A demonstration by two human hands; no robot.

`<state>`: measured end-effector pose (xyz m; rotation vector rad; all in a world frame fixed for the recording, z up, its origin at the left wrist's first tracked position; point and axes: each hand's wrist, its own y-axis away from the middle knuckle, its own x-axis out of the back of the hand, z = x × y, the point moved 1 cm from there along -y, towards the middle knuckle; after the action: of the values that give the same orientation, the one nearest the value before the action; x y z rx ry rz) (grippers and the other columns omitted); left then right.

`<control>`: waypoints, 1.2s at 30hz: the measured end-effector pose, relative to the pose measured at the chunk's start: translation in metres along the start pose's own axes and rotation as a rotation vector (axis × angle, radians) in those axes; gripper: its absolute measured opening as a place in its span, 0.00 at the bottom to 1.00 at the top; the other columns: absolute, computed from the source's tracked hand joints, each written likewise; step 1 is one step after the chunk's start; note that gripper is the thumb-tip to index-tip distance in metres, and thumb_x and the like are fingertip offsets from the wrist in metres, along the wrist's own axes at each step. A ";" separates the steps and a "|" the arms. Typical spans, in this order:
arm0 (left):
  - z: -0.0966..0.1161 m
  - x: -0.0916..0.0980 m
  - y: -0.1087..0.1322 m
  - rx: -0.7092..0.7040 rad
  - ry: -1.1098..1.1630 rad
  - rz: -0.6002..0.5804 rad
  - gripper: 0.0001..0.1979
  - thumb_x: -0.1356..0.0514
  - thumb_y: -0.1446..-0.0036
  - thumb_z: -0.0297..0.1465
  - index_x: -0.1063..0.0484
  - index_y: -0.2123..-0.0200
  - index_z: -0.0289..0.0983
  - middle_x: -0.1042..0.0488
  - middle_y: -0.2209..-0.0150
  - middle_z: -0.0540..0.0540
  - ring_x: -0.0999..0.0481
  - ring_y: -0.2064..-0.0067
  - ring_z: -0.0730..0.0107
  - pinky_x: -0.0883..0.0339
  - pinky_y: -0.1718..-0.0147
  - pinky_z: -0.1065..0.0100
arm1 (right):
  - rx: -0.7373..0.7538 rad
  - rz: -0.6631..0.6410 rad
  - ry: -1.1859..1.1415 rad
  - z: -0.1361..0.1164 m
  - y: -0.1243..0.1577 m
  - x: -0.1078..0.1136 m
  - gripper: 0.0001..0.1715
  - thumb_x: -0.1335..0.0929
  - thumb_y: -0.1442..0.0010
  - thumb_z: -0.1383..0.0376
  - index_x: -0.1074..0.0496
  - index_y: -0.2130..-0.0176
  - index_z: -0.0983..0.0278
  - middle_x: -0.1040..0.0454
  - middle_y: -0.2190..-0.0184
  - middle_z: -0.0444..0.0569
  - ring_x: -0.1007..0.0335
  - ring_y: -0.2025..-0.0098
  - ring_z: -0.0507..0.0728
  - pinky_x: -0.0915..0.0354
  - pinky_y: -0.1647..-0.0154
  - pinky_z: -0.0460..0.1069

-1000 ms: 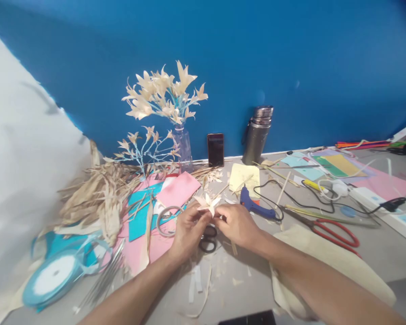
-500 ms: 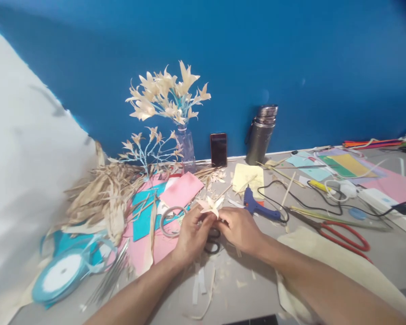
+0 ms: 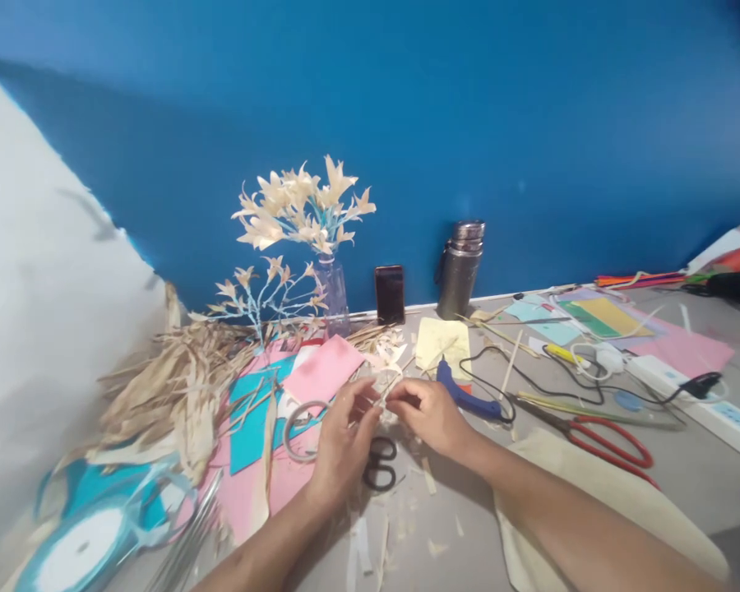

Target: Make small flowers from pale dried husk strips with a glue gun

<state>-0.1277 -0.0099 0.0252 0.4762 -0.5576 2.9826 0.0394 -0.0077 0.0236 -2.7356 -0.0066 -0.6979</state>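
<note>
Both my hands meet over the middle of the grey table. My left hand [image 3: 344,432] and my right hand [image 3: 427,413] pinch a small cream husk flower [image 3: 387,385] between their fingertips; it is blurred and partly hidden by the fingers. Black-handled scissors [image 3: 379,464] lie on the table just under my hands. A roll of tape [image 3: 300,427] lies left of my left hand. A blue glue gun [image 3: 465,396] lies just right of my right hand.
A vase of cream husk flowers [image 3: 330,271], a phone [image 3: 390,294] and a steel flask [image 3: 460,269] stand against the blue wall. Dried husks [image 3: 173,386], pink and teal sheets, a ribbon spool [image 3: 83,555], red scissors [image 3: 604,436], cables and a power strip [image 3: 703,403] crowd the table.
The view has tilted upward, so everything sits lower in the frame. My fingers have closed in around the flower, which now shows less of its petals.
</note>
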 end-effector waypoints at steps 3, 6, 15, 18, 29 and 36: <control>-0.006 -0.003 0.001 0.084 -0.005 -0.108 0.11 0.45 0.38 0.37 0.25 0.65 0.38 0.28 0.75 0.50 0.28 0.72 0.69 0.36 0.71 0.69 | -0.051 0.047 0.007 0.006 -0.007 0.007 0.04 0.29 0.44 0.70 0.22 0.70 0.63 0.22 0.74 0.44 0.27 0.71 0.53 0.37 0.68 0.45; -0.009 -0.004 0.003 0.123 -0.002 -0.169 0.18 0.50 0.35 0.41 0.27 0.68 0.38 0.36 0.82 0.53 0.34 0.78 0.71 0.40 0.76 0.70 | -0.063 0.067 0.030 0.013 -0.011 0.009 0.05 0.30 0.44 0.70 0.23 0.71 0.63 0.22 0.75 0.44 0.27 0.71 0.54 0.38 0.69 0.45; -0.006 -0.001 -0.005 0.060 -0.030 -0.011 0.11 0.43 0.42 0.32 0.26 0.57 0.38 0.23 0.58 0.45 0.25 0.60 0.65 0.33 0.62 0.67 | -0.071 0.037 0.029 0.024 -0.014 0.009 0.04 0.29 0.44 0.67 0.22 0.69 0.63 0.20 0.72 0.46 0.26 0.69 0.55 0.36 0.65 0.47; -0.007 -0.002 -0.007 0.155 0.041 0.009 0.10 0.44 0.41 0.34 0.27 0.59 0.37 0.25 0.70 0.49 0.27 0.69 0.69 0.35 0.69 0.69 | -0.121 0.039 -0.025 0.024 -0.014 0.010 0.04 0.30 0.45 0.66 0.23 0.69 0.64 0.21 0.73 0.46 0.28 0.72 0.54 0.37 0.68 0.47; -0.007 -0.009 -0.006 0.282 0.303 -0.072 0.09 0.38 0.46 0.33 0.28 0.63 0.35 0.28 0.72 0.52 0.31 0.75 0.77 0.36 0.74 0.74 | -0.196 -0.110 -0.261 0.012 -0.005 0.005 0.07 0.30 0.46 0.63 0.25 0.70 0.66 0.26 0.79 0.43 0.34 0.81 0.50 0.40 0.78 0.44; -0.012 -0.009 -0.001 0.264 0.245 -0.196 0.11 0.36 0.46 0.32 0.28 0.59 0.35 0.25 0.68 0.48 0.29 0.72 0.74 0.33 0.73 0.73 | -0.118 -0.066 -0.214 0.008 0.000 0.001 0.11 0.29 0.44 0.60 0.22 0.69 0.66 0.22 0.73 0.46 0.30 0.73 0.52 0.36 0.70 0.45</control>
<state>-0.1219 -0.0044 0.0125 0.1618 -0.0900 2.8734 0.0441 -0.0048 0.0173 -2.9220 -0.1078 -0.4311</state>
